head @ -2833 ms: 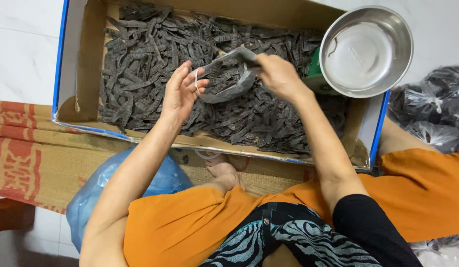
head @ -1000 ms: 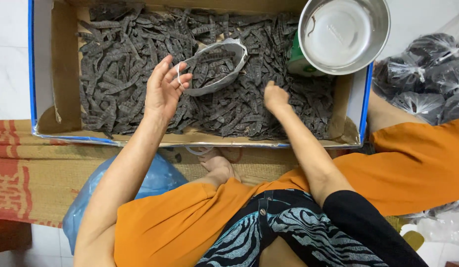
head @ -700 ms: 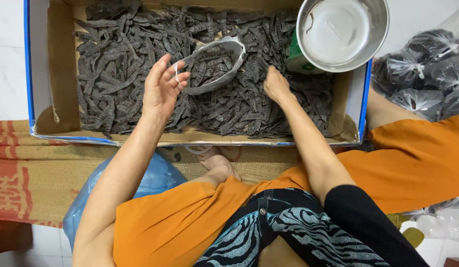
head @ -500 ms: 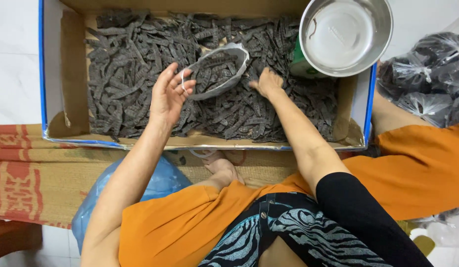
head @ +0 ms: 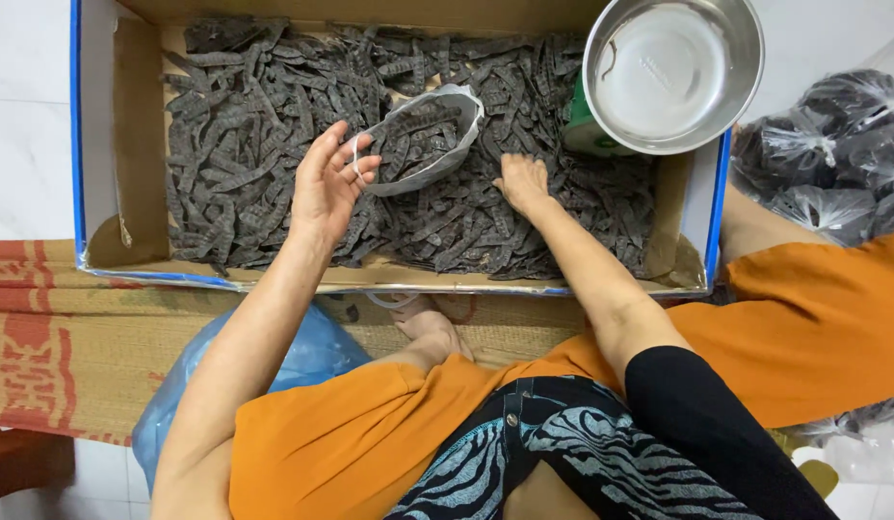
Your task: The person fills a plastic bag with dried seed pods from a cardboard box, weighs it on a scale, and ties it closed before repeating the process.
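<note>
Cardboard, edged in blue, makes up the wide shallow box [head: 100, 144] that fills the upper half of the head view, and dark dried pods [head: 245, 154] lie in a thick layer across its floor. The left hand [head: 327, 188] sits near the middle of the box, fingers loosely curled, pinching the rim of a small clear plastic bag [head: 423, 140] that opens toward one o'clock from it and already holds some pods. The right hand [head: 522, 181], at three o'clock from the left and just below the bag's far edge, rests palm down with fingers bent into the pile; whether it has gripped any pods I cannot tell. A steel bowl [head: 673, 72] sits at the box's two o'clock corner. Filled tied bags [head: 832, 154] lie beyond the box's right wall.
</note>
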